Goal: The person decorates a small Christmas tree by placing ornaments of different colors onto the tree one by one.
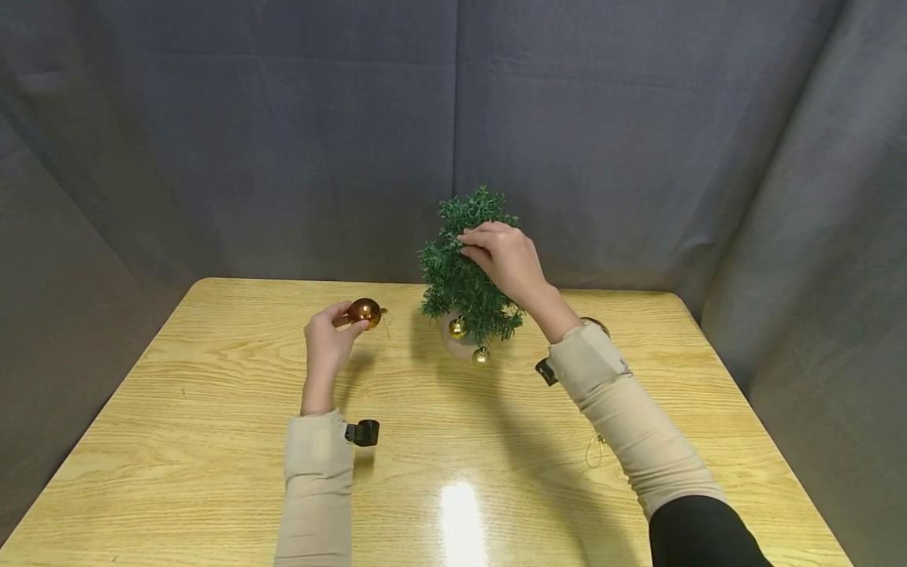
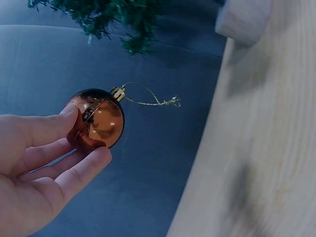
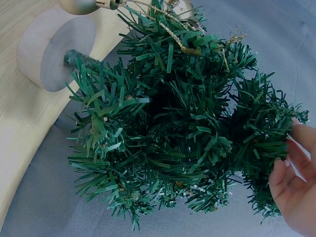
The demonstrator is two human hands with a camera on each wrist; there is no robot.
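Note:
A shiny copper-coloured bauble (image 1: 364,312) is pinched between the thumb and fingers of my left hand (image 1: 328,340), above the table and left of the tree. Its gold cap and string loop (image 2: 143,94) point away from the hand in the left wrist view. My right hand (image 1: 512,261) is at the upper part of a small green artificial Christmas tree (image 1: 464,279), thumb and fingers closing on a branch (image 3: 269,148). Low on the tree hang a bright gold bauble (image 1: 457,327) and a paler gold bauble (image 1: 481,356).
The tree's round pale base (image 3: 54,49) stands on the wooden table (image 1: 212,409) near its back edge. Another bauble (image 1: 597,323) is partly hidden behind my right wrist. A gold string loop (image 1: 594,453) shows beside my right forearm. Grey curtains (image 1: 319,142) surround the table.

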